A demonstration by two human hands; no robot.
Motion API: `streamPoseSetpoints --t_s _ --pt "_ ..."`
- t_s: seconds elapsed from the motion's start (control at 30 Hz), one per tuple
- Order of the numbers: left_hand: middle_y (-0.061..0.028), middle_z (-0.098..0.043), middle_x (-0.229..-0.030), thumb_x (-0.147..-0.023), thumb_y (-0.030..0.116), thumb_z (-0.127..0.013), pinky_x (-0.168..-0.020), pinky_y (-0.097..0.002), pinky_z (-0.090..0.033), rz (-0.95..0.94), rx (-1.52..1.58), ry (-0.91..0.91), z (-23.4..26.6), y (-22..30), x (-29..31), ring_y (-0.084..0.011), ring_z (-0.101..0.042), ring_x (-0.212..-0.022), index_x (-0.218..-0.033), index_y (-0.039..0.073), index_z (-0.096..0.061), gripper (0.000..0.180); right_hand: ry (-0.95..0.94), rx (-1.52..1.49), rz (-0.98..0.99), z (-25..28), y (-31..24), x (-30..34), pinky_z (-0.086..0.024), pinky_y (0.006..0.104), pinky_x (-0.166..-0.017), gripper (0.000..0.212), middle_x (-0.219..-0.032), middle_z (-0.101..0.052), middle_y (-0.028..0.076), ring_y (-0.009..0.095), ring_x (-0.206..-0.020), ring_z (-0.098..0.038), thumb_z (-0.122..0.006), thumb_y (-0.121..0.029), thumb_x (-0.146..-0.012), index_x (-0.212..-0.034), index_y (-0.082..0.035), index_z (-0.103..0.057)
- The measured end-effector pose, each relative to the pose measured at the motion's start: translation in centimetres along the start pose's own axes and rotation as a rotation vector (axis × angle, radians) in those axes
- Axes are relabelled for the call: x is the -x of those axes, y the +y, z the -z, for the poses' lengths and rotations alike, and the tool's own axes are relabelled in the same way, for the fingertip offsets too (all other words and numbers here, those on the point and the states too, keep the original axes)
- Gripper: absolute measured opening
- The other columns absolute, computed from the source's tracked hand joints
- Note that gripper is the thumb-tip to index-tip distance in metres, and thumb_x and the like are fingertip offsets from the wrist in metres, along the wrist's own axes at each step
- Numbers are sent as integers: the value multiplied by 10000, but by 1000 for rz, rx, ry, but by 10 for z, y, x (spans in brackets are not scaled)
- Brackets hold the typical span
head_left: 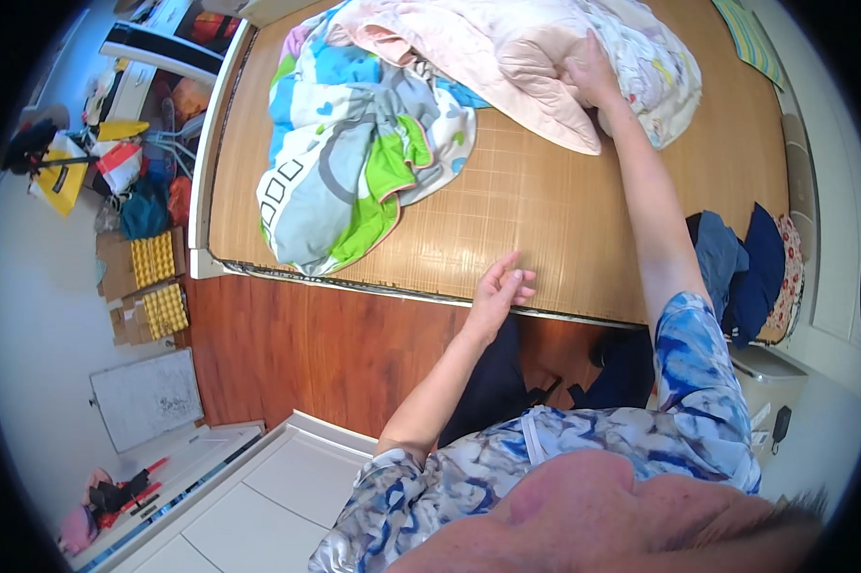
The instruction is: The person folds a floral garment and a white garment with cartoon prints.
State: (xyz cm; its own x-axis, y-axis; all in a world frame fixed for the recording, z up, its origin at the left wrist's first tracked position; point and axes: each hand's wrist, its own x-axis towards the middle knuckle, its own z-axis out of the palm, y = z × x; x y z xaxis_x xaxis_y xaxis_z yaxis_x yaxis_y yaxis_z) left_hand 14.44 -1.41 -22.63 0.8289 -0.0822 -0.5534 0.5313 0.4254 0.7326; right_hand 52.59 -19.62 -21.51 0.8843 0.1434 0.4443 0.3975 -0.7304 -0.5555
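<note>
My right arm stretches far across the bed, and my right hand (593, 74) is closed on a pale pink quilt (545, 100) near the far side. Beside that hand lies a bunched white cover (661, 81) with faint coloured prints. My left hand (503, 289) hangs over the near edge of the bed, its fingers apart and nothing in them. Further left a crumpled blanket (344, 181) in blue, grey, white and green touches the pink quilt. Beneath all of these is a tan woven bed mat (507, 205).
Folded dark blue clothes (757, 267) lie at the bed's right end, and a striped cloth (750, 38) at the far right corner. Reddish wood floor (268, 353) runs along the near side. Bags (144, 205) and yellow egg-crate-like trays (153, 258) stand at the left.
</note>
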Motion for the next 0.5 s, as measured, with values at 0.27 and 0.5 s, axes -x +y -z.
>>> streamPoseSetpoints --t_s 0.27,0.5 --pt "-77 -655 -1060 -968 195 -522 -696 -211 -501 48 -59 111 76 -23 46 -102 -643 -803 -1346 64 -442 408 -89 163 -157 -24 -5 -9 -479 438 -834 439 -1077 -586 239 383 -964 -588 -647 -324 -821 -1111 -7 -558" --pt "-79 -662 -1032 -966 202 -528 -671 -210 -500 108 -28 261 91 -31 63 -100 -646 -774 -1293 71 -496 354 -237 212 -78 -19 13 62 -473 479 -757 288 -967 -620 243 424 -897 -598 -592 -290 -863 -1026 -55 -631"
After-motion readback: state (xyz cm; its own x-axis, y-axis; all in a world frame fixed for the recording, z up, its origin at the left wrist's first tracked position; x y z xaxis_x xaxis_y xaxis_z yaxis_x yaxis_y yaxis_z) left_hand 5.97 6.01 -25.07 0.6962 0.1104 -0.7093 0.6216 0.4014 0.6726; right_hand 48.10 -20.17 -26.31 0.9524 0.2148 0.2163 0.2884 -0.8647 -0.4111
